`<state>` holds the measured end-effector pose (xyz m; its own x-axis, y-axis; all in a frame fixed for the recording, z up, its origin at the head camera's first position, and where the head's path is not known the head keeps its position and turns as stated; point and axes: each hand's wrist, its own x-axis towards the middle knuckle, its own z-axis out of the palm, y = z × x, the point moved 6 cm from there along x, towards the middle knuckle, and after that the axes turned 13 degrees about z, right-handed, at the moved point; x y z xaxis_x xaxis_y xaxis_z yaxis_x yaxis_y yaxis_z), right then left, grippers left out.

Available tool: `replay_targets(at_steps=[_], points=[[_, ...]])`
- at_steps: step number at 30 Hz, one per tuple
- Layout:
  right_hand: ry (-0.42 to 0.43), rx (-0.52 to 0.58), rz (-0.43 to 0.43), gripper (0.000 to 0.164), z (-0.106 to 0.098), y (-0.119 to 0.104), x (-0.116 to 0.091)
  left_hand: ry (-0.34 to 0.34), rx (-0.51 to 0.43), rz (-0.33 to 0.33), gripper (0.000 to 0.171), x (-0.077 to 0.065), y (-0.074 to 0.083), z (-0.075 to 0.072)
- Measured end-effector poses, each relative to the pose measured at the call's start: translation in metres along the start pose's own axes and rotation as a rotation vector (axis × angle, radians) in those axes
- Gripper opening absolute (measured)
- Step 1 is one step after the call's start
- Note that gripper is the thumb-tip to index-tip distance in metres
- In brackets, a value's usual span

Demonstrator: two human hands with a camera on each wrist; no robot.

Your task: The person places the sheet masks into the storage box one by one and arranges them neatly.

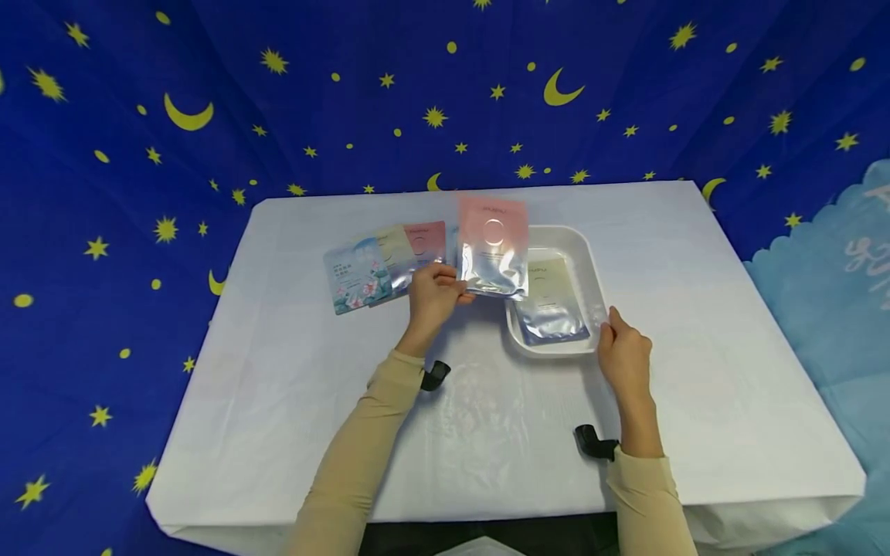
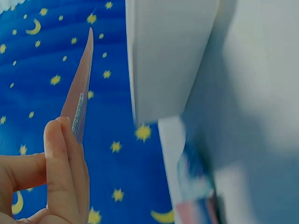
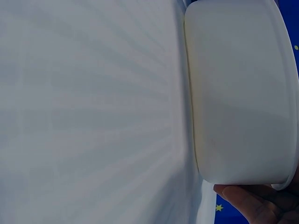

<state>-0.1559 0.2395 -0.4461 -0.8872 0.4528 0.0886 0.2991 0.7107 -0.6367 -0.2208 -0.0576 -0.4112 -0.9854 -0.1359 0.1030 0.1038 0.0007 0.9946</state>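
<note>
A pink and silver face mask packet is pinched at its lower left corner by my left hand, raised partly over the left side of a white tray. The left wrist view shows the packet nearly edge-on above the fingers of my left hand. A yellow and silver packet lies inside the tray. At the tray's lower right corner, my right hand grips the rim; the right wrist view has its fingers against the tray's outer wall.
Left of the tray, several packets overlap in a fan on the white table: a light blue flowered packet, a yellow one and a pink one. A blue star-patterned cloth hangs behind the table.
</note>
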Motion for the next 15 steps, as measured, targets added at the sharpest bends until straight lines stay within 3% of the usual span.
replay_targets(at_steps=[8,15], points=[[0.015,-0.004,-0.022,0.034,0.0,-0.001,-0.001,-0.075,0.034,-0.027,0.019,-0.009,-0.019,0.041],[0.033,-0.009,-0.033,0.034,-0.001,-0.002,0.0,-0.134,0.185,-0.007,0.015,-0.019,-0.022,0.061]])
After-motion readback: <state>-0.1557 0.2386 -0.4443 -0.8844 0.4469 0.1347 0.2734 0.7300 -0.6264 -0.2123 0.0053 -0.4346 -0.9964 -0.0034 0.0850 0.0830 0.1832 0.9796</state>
